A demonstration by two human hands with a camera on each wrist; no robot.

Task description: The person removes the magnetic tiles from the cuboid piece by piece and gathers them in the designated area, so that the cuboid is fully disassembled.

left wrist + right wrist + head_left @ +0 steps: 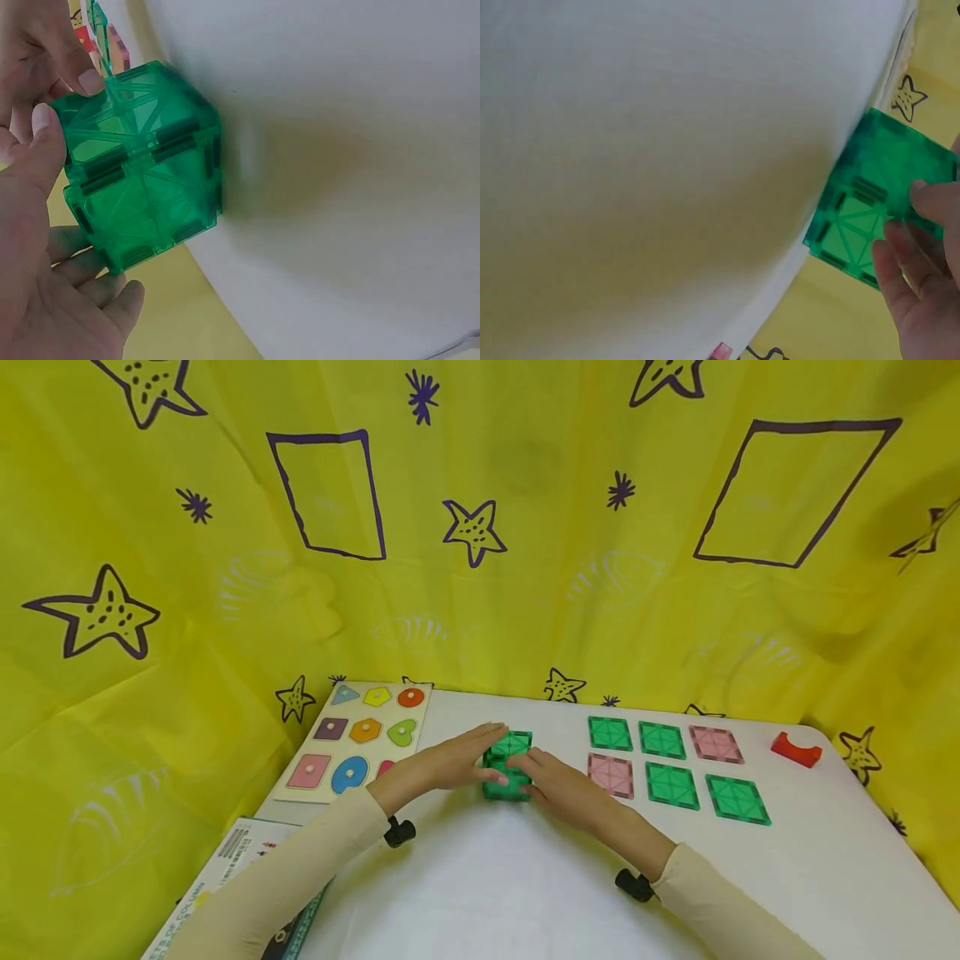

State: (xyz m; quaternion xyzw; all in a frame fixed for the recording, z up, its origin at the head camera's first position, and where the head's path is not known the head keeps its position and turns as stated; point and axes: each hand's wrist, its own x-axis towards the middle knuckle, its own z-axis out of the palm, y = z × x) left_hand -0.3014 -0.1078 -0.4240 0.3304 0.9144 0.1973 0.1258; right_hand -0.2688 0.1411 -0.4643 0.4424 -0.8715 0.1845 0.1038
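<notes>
A small box of translucent green magnetic tiles (513, 742) stands on the white table between both hands. My left hand (453, 762) holds its left side; in the left wrist view the thumb lies at an upper edge and the fingers along a lower edge of the box (146, 206). From the right, my right hand (566, 789) grips the box, with its thumb and fingertips on the tiles (885, 154) in the right wrist view. The hands hide parts of the box's sides.
To the right lie loose green tiles (672, 786) and pink tiles (716, 744) in two rows, with a red arched block (795, 749) beyond. A shape puzzle board (342, 752) sits at the left, and books (217, 864) lie nearer. A yellow curtain (525, 610) surrounds the table.
</notes>
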